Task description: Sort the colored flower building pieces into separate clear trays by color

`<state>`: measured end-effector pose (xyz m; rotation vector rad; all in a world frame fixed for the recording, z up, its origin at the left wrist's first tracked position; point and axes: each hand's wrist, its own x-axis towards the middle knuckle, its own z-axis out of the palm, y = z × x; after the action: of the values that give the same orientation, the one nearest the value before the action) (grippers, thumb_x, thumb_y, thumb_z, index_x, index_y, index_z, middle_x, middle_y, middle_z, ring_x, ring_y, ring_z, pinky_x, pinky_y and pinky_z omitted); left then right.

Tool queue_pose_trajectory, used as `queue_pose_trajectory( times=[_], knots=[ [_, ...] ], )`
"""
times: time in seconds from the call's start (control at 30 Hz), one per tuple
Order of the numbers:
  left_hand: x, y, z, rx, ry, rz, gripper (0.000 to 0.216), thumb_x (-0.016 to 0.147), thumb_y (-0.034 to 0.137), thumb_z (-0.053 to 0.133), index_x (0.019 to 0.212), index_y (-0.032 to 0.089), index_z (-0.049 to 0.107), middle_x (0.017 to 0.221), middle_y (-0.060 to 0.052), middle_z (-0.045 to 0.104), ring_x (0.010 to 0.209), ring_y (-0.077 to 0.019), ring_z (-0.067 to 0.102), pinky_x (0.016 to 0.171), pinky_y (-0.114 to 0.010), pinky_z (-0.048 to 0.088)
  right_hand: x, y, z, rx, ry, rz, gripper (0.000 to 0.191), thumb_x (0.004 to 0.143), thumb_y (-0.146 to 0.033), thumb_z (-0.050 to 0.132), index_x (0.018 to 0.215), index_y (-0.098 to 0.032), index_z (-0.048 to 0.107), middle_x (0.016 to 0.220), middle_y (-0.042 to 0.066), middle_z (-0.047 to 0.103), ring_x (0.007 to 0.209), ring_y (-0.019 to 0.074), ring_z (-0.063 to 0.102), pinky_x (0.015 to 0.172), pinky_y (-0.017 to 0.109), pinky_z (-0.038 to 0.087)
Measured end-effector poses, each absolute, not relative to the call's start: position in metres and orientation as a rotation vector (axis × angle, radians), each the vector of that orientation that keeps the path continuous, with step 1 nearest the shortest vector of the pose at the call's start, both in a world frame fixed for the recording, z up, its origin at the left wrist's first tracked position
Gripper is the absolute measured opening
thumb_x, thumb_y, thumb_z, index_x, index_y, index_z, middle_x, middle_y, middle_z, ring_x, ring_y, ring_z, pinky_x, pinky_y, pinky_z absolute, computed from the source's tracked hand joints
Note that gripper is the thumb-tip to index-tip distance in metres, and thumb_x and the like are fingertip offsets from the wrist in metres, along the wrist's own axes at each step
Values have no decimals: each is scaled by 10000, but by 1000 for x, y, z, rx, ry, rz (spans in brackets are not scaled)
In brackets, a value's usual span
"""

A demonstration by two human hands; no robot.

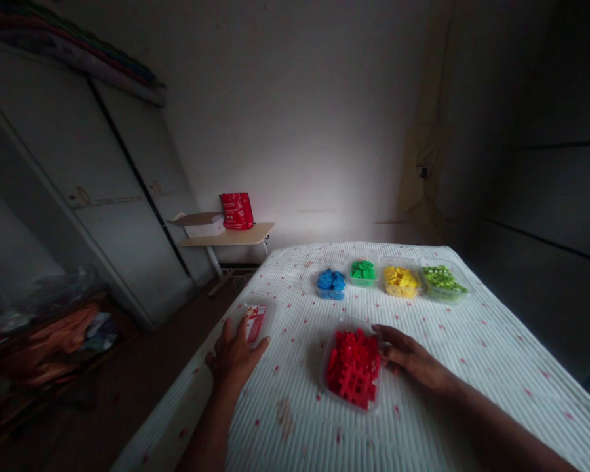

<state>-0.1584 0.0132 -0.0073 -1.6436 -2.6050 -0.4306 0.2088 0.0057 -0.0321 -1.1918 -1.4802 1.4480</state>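
My left hand [236, 354] is spread over the near left part of the bed, with its fingertips at a clear plastic lid [256, 322] that carries a red and white label. Part of that lid is hidden behind the fingers. My right hand [413, 357] grips the right edge of a clear plastic container [326, 387] standing in front of me. Red plastic building pieces [356, 367] fill it, a square lattice piece among them.
Farther back on the white ribbed bedcover [295, 367] stand containers of blue pieces [331, 282], green pieces [362, 270], yellow pieces [401, 280] and light green pieces [442, 278]. Beyond the left edge, a small table [248, 237] bears a red bag [236, 211] and a box [204, 226].
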Motion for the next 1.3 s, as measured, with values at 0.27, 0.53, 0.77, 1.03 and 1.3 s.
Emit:
queue_pose_trajectory(
  times=[0.27,0.53,0.77,1.03,1.3],
  knots=[
    [-157,10,1,-1580,-2504,-500,627,738,576,447,1312,331,379,1464,-81,194,1210,-349,380,926,-541,317,208,4,-28,-1192,-1462,1450,689,661,-530,622,1239,-190,465,911,62,611,707,159,560,588,296,441],
    [-106,-34,38,-2114,-2038,-950,529,749,427,522,1256,292,457,1420,-41,315,1243,-270,371,999,-438,332,206,3,-26,-1180,-1457,1430,694,667,-565,622,1229,-183,479,817,44,623,670,157,569,578,295,442],
    [-31,-68,10,-2381,-1785,-930,613,672,506,602,1236,289,501,1409,-95,341,1192,-334,415,933,-484,380,205,0,-19,-1219,-1380,1407,683,758,-702,352,1088,-138,553,664,38,614,556,152,547,584,312,435],
    [-10,-69,-9,-2382,-1805,-845,645,650,543,612,1227,277,502,1422,-123,320,1206,-361,382,922,-524,361,196,-3,-9,-1200,-1349,1379,562,741,-688,376,876,-174,558,644,12,569,551,140,533,509,261,400],
    [1,-74,5,-2425,-2047,-627,732,613,535,642,1272,264,474,1456,-103,273,1244,-349,343,957,-490,331,186,-1,-6,-1253,-1259,1368,437,683,-588,508,833,-178,535,559,-38,509,484,97,471,463,214,346]
  ],
)
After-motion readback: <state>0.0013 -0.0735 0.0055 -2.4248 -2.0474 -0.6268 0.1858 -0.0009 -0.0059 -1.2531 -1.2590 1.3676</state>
